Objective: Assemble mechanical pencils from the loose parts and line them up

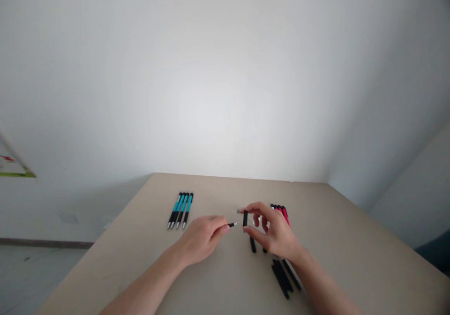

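Observation:
My left hand (206, 235) is closed in a pinch over the middle of the table. A slim pen piece (232, 224) with a black section and a thin pale tip sticks out of its fingers, pointing right. Across a small gap, my right hand (272, 228) pinches a short black pen tube (245, 218) between thumb and index finger, held upright. A small grey bit (238, 211) shows by the right index fingertip; I cannot tell what it is. Beneath this hand lie black pen parts (252, 244), partly covered by it.
Several turquoise pens (181, 209) lie side by side at the left of the table (211, 287). Pink-and-black pens (284, 211) lie behind my right hand, partly hidden. Several black tubes (281, 276) rest near my right forearm. A white wall (225, 80) stands behind the table.

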The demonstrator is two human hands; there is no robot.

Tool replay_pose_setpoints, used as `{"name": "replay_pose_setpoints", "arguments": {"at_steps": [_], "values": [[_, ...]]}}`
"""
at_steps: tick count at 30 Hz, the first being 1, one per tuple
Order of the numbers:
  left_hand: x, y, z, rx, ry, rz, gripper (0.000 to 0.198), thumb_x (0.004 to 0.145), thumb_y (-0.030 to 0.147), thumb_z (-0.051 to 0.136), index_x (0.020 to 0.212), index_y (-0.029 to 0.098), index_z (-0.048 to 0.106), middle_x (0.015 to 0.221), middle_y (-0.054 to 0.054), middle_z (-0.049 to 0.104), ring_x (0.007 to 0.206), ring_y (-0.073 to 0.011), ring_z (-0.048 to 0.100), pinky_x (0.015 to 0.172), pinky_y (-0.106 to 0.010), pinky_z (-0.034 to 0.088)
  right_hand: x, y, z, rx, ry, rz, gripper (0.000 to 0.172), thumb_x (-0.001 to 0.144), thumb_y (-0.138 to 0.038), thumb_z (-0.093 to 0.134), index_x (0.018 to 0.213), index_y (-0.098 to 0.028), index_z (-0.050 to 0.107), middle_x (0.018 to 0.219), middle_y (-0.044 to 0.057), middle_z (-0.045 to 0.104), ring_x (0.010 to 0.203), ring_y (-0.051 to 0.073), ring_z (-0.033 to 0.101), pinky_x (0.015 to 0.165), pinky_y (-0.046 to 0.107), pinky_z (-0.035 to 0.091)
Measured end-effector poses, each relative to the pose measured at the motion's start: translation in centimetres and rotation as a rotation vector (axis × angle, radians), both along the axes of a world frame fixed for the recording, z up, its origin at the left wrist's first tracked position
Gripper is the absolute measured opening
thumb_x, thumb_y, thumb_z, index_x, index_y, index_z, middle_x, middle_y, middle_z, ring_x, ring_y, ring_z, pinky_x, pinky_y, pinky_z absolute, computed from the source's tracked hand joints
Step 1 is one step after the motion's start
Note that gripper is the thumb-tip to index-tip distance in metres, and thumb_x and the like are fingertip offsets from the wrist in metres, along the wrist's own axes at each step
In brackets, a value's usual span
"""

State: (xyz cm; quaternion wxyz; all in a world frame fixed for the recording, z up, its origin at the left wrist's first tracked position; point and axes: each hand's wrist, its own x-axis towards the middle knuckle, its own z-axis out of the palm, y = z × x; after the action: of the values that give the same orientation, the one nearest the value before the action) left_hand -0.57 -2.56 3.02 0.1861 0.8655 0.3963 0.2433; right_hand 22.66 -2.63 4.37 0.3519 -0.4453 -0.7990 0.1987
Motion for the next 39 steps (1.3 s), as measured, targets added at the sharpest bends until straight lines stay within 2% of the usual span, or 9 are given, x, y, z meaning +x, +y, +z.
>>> {"name": "replay_pose_setpoints", "arguments": {"at_steps": [3,8,13,20,24,26,29,32,39], "values": [[-0.1,0.0,0.0,0.009,-0.015,0.005,0.032,0.098,0.031,0.032,0.073,0.02,0.048,0.064,0.004,0.049,0.06,-0.0123,0.046,0.058,-0.022,0.028,-0.2,0.0,0.0,0.011,0.022,0.008,0.034,0.078,-0.028,0.063,0.11,-0.023,0.058,0.094,0.004,0.065,0.068,0.014,0.055,0.054,0.023,0.043],[0.0,-0.2,0.3,-0.067,-0.052,0.019,0.016,0.095,0.033,0.042,0.087,0.021,0.049,0.066,0.005,0.051,0.058,-0.0117,0.046,0.056,-0.021,0.027,-0.5,-0.1,0.2,0.021,0.057,-0.006,0.03,0.077,-0.028,0.065,0.106,-0.022,0.06,0.091,0.003,0.065,0.067,0.013,0.052,0.052,0.022,0.042],[0.0,0.0,0.2,-0.026,-0.009,0.004,0.031,0.098,0.031,0.034,0.07,0.02,0.043,0.062,0.004,0.046,0.059,-0.0121,0.045,0.057,-0.022,0.026,-0.6,0.0,-0.1,0.042,0.074,-0.027,0.03,0.076,-0.03,0.066,0.104,-0.021,0.061,0.093,0.004,0.066,0.065,0.013,0.051,0.051,0.022,0.043],[-0.1,-0.1,0.1,-0.097,-0.031,0.003,0.019,0.097,0.032,0.038,0.085,0.021,0.047,0.064,0.005,0.048,0.058,-0.0122,0.046,0.055,-0.022,0.027,-0.7,0.1,-0.3,0.014,0.076,-0.01,0.028,0.077,-0.029,0.066,0.103,-0.022,0.059,0.094,0.004,0.066,0.066,0.013,0.051,0.051,0.022,0.042],[-0.1,0.1,-0.1,-0.04,0.022,0.023,0.033,0.099,0.033,0.029,0.073,0.02,0.045,0.062,0.004,0.046,0.059,-0.0131,0.045,0.057,-0.024,0.027,-0.7,0.0,-0.4,-0.035,0.109,0.012,0.026,0.077,-0.029,0.065,0.101,-0.02,0.06,0.091,0.005,0.066,0.065,0.013,0.05,0.051,0.023,0.042],[-0.1,0.1,-0.1,-0.037,0.025,0.027,0.035,0.1,0.033,0.027,0.073,0.02,0.045,0.063,0.003,0.047,0.06,-0.0133,0.047,0.058,-0.024,0.028,-0.9,0.0,-0.4,-0.098,0.172,0.032,0.026,0.078,-0.031,0.065,0.1,-0.019,0.06,0.089,0.005,0.066,0.064,0.013,0.049,0.052,0.023,0.041],[-0.1,0.1,0.2,-0.089,-0.011,0.031,0.024,0.097,0.033,0.035,0.082,0.02,0.048,0.065,0.004,0.051,0.06,-0.013,0.047,0.057,-0.023,0.029,-1.2,0.2,-0.7,-0.278,0.363,0.101,0.026,0.081,-0.037,0.062,0.098,-0.016,0.062,0.084,0.006,0.067,0.064,0.012,0.049,0.053,0.023,0.039],[-0.1,-0.1,0.5,-0.099,-0.039,0.013,0.016,0.095,0.031,0.042,0.084,0.021,0.049,0.066,0.005,0.05,0.06,-0.0121,0.046,0.056,-0.021,0.028,-1.5,0.6,-1.3,-0.472,0.577,0.203,0.032,0.083,-0.043,0.06,0.096,-0.014,0.062,0.08,0.007,0.067,0.056,0.009,0.044,0.046,0.021,0.034],[-0.1,0.0,0.2,-0.017,-0.015,0.0,0.032,0.098,0.03,0.032,0.071,0.02,0.044,0.063,0.004,0.043,0.059,-0.0119,0.042,0.057,-0.022,0.028,-2.0,0.8,-1.7,-0.729,0.886,0.273,0.029,0.079,-0.041,0.064,0.089,-0.014,0.064,0.077,0.008,0.065,0.056,0.01,0.045,0.038,0.016,0.03]]}}
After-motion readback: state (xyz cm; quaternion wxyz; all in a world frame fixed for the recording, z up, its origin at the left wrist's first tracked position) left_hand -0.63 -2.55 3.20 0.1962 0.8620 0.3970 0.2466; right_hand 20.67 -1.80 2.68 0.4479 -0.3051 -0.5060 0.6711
